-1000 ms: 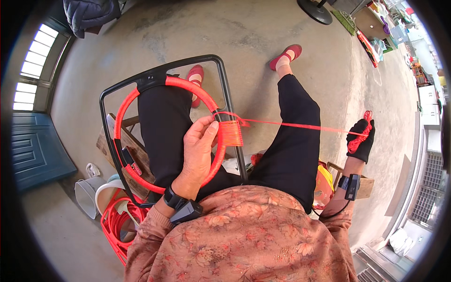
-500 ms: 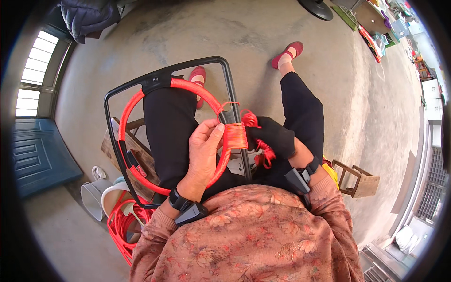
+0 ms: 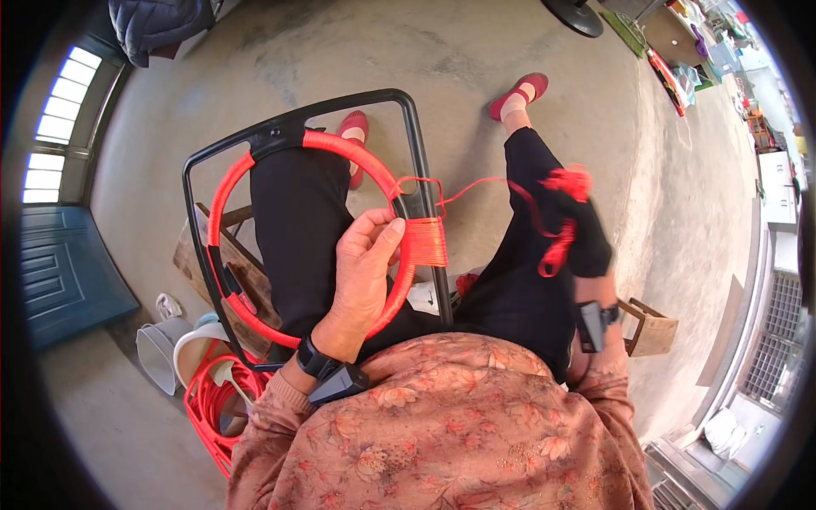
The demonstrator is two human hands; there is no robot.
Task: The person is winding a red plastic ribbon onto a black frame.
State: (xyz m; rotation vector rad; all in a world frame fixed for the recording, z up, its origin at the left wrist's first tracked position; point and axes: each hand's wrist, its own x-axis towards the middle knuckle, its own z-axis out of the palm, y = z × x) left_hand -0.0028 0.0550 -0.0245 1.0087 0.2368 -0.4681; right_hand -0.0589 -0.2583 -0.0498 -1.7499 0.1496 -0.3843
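Note:
A black rectangular frame (image 3: 416, 140) rests tilted over my left thigh. Fixed inside it is a ring (image 3: 348, 150) closely wound with red cord, with bare black stretches at the top and left. A wide band of red windings (image 3: 427, 242) binds the ring to the frame's right bar. My left hand (image 3: 364, 268) is bare and pinches the ring just left of this band. Out to the right is my right hand (image 3: 585, 234), black-gloved and blurred, closed on a bundle of red cord (image 3: 568, 183). A thin strand (image 3: 476, 181) runs from the bundle to a loop by the bar.
At the left are a grey bucket (image 3: 161, 357), a white bucket (image 3: 189, 348) and a red basket (image 3: 197, 416) with red cord. A wooden stool (image 3: 653, 330) stands at the right, behind my right wrist. A blue door (image 3: 72, 276) is at the far left.
My right hand has swung away from the frame to the right with the cord bundle, drawing the strand out. My left hand keeps its pinch; the frame has shifted slightly left and up.

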